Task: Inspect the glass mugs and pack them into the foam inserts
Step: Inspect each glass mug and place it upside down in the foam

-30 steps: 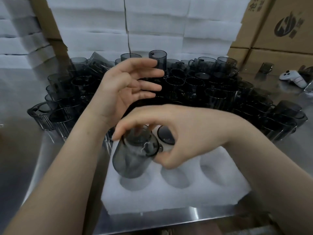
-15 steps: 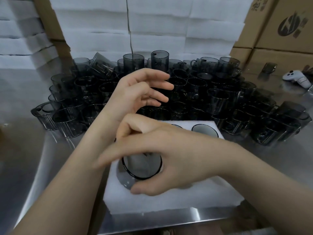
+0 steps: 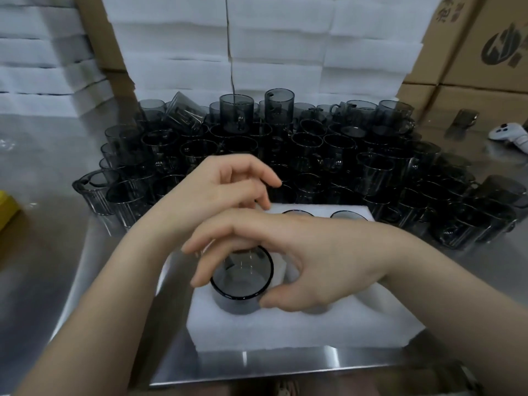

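A smoky grey glass mug (image 3: 243, 284) stands upright in the front-left hole of the white foam insert (image 3: 314, 330). My right hand (image 3: 300, 258) reaches across it, and its fingers and thumb hold the mug's rim and side. My left hand (image 3: 217, 190) hovers over the insert's back-left corner with loosely curled fingers, holding nothing. The rims of two more mugs (image 3: 298, 214) (image 3: 347, 216) show in the insert's back holes. My right hand hides the front-middle hole.
A dense pile of grey glass mugs (image 3: 328, 155) fills the steel table (image 3: 43, 252) behind the insert. Stacked white foam sheets (image 3: 271, 52) rise at the back and cardboard boxes (image 3: 485, 52) at the right. A white controller (image 3: 511, 135) lies far right. A yellow object (image 3: 5, 207) sits at the left edge.
The mug went from tilted above the insert to upright down in the front-left hole, still in my right hand. My left hand dropped lower and its fingers curled.
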